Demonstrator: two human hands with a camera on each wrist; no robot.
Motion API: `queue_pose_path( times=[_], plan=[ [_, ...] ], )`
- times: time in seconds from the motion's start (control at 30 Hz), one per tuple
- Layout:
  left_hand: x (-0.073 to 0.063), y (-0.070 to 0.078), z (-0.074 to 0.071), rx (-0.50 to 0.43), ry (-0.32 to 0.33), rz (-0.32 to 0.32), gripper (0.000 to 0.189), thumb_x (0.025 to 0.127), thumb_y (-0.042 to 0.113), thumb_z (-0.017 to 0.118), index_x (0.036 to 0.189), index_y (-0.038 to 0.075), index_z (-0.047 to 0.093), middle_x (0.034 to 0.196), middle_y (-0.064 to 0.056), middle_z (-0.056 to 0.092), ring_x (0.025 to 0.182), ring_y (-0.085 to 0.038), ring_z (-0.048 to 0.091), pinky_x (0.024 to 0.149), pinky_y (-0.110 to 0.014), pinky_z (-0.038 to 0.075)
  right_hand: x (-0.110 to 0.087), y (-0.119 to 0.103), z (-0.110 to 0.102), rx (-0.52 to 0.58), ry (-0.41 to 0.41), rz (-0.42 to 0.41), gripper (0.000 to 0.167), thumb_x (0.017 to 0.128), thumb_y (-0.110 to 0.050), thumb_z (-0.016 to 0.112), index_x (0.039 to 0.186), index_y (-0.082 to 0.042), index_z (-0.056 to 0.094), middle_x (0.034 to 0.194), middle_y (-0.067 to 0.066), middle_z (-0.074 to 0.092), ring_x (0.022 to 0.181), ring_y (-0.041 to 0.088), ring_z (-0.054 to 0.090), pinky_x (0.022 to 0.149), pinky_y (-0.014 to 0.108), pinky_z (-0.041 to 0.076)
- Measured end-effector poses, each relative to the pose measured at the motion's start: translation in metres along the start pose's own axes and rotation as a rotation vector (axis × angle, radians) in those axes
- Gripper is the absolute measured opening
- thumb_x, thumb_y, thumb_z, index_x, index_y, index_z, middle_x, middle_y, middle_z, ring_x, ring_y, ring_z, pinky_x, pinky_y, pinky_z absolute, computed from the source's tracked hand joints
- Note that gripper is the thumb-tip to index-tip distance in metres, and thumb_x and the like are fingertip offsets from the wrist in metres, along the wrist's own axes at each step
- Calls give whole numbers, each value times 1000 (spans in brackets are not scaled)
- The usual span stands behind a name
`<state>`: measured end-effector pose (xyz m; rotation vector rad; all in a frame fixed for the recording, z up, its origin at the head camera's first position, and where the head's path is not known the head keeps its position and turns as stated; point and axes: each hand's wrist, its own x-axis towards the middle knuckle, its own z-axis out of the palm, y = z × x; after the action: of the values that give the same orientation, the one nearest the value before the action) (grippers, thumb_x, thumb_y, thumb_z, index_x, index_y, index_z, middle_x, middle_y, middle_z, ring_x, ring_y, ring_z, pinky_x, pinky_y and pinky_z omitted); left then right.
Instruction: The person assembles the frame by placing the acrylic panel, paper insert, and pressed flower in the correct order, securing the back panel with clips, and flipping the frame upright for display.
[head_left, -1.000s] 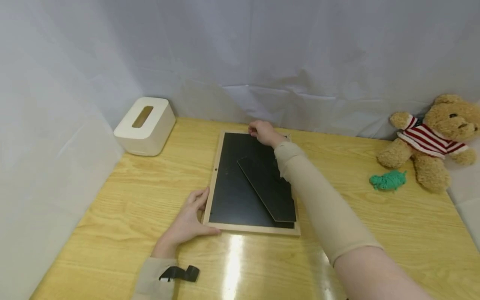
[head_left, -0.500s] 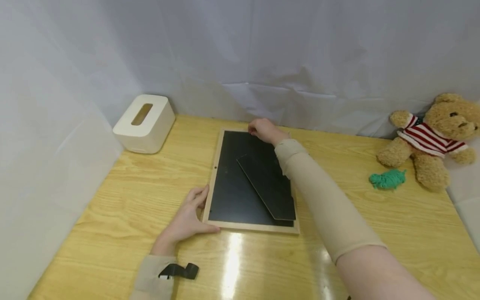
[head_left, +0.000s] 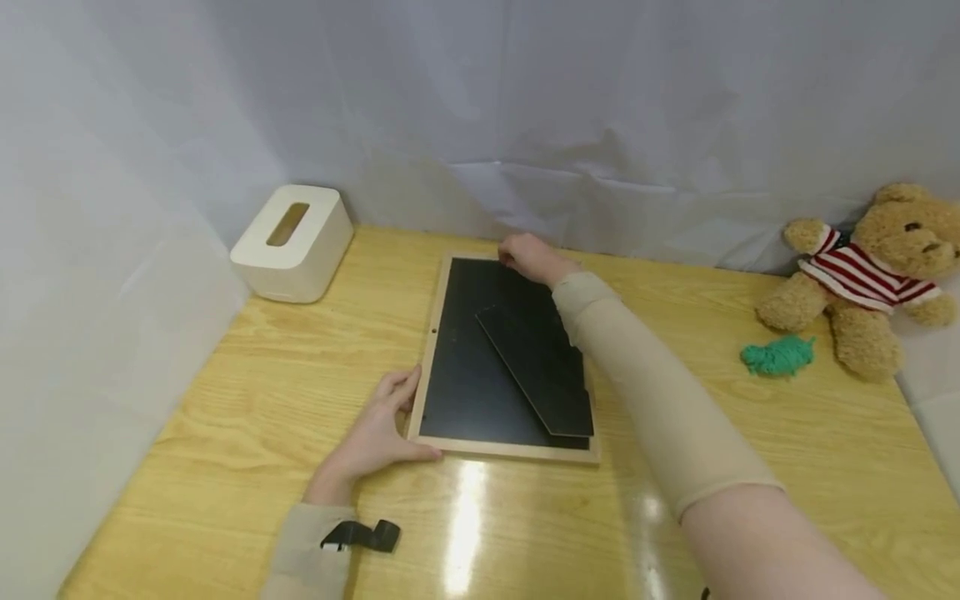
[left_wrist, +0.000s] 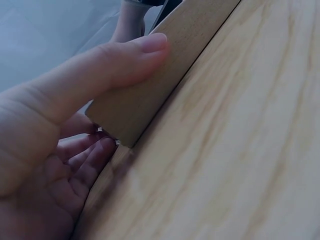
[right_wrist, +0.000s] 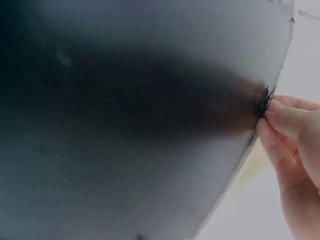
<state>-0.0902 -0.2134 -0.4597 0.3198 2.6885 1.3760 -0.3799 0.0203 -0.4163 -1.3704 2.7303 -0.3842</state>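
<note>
A wooden picture frame (head_left: 517, 452) lies face down, showing its black backing board (head_left: 461, 383) and a black easel stand (head_left: 536, 375) set slantwise on it. My left hand (head_left: 375, 435) grips the near left corner. In the left wrist view the thumb (left_wrist: 145, 52) presses the frame's outer edge while the other fingers curl round the corner. My right hand (head_left: 532, 257) reaches over to the far edge. There, in the right wrist view, thumb and fingertips pinch a small dark tab (right_wrist: 263, 102) at the rim of the backing; its exact kind I cannot tell.
A white tissue box (head_left: 292, 242) stands at the back left of the wooden table (head_left: 247, 433). On the right sit a teddy bear (head_left: 858, 279) in a striped shirt and a small green figure (head_left: 778, 357). A grey curtain (head_left: 420, 100) hangs close behind the frame.
</note>
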Motion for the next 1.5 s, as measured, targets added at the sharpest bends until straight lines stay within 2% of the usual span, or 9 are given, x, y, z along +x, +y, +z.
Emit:
queue_pose_path(
  times=[0.1,0.27,0.47,0.6,0.77,0.97,1.13,1.33,1.5],
  plan=[
    [1,0,1,-6,-12,15,124,56,36,93,152,7,19,141,-8,32,104,-19,47,96,-43,41,-13,3,-4,55,68,43,9,91,4,58,97,6,64,98,20,64,94,34,60,85,42,48],
    [0,4,-2,-79,-38,15,119,61,29,91,152,6,19,139,-11,32,108,-27,46,95,-47,42,-48,2,-19,190,177,200,20,93,-3,59,112,5,62,102,20,62,96,33,58,86,44,47],
    [3,-2,-6,-236,-49,-55,87,82,21,77,150,5,24,135,-15,36,112,-32,47,99,-49,40,-113,-6,-30,408,213,283,36,96,-13,58,127,4,53,114,23,55,100,36,54,86,48,46],
    [10,0,-11,-326,-21,-117,67,93,18,64,147,0,30,129,-21,42,113,-34,48,96,-43,44,-156,-8,-22,509,215,343,43,98,-14,55,135,5,46,122,26,51,104,38,52,87,50,46],
    [23,4,-19,-325,28,-154,57,96,12,58,145,-3,33,125,-24,49,106,-30,55,87,-35,50,-192,-13,-1,551,214,398,50,97,-14,57,139,7,40,123,29,50,99,41,57,80,48,52],
    [47,1,-26,-311,26,-135,55,96,5,54,144,-6,32,121,-25,49,91,-22,59,78,-31,54,-212,-26,23,696,186,452,58,97,-14,56,144,6,31,129,29,46,102,40,57,69,36,54],
    [63,-1,-31,-299,-2,-153,60,95,5,54,147,-5,26,121,-26,47,87,-22,60,77,-33,55,-216,-35,32,813,192,508,62,97,-17,57,147,2,27,133,23,43,106,34,52,71,33,50],
    [75,-2,-34,-248,-73,-200,66,95,9,55,149,-4,19,108,-25,53,75,-18,58,69,-31,55,-215,-37,39,732,204,474,63,97,-18,58,145,10,28,130,25,45,111,32,45,92,42,41],
    [83,-1,-34,-190,-127,-239,64,96,13,53,149,-2,21,114,-27,55,69,-16,55,61,-28,51,-214,-37,39,676,175,435,64,98,-17,56,145,11,23,132,29,42,116,36,40,102,50,33]
  ],
)
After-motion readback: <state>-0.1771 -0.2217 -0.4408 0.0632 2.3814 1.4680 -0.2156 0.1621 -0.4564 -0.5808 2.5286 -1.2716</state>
